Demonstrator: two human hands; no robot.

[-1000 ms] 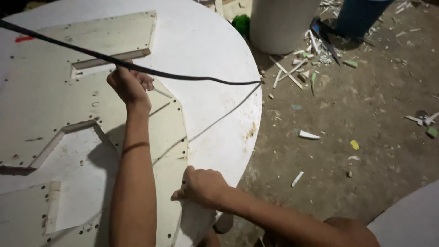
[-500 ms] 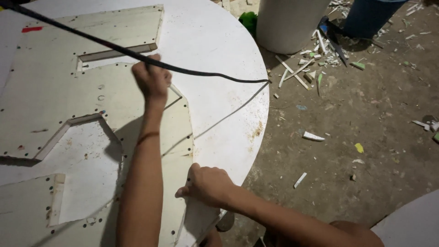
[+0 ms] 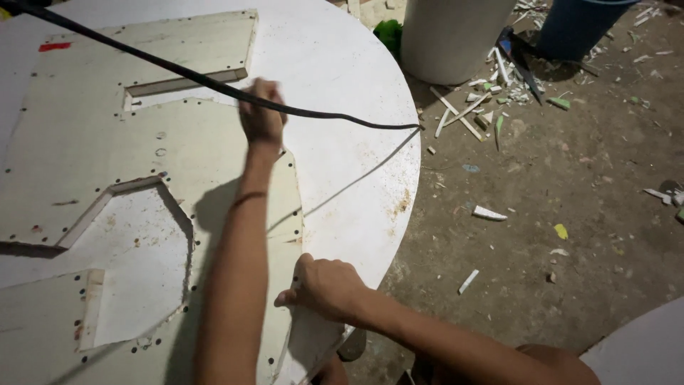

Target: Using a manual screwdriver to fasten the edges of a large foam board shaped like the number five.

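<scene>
A thin pale template board with cut-out openings and rows of small holes lies on a round white tabletop. My left hand reaches far across the board with fingers curled at its upper right edge, just under a black cable that crosses the table. It is hard to tell whether the hand grips the cable or the board. My right hand presses on the board's near right edge at the table rim, fingers bent over it.
A white cylindrical bin and a blue container stand on the dirt floor beyond the table. Scraps and white strips litter the ground. Another white surface shows at the bottom right corner.
My left hand has moved farther up the board toward the cable. The right hand has stayed at the near edge. The view has shifted slightly.
</scene>
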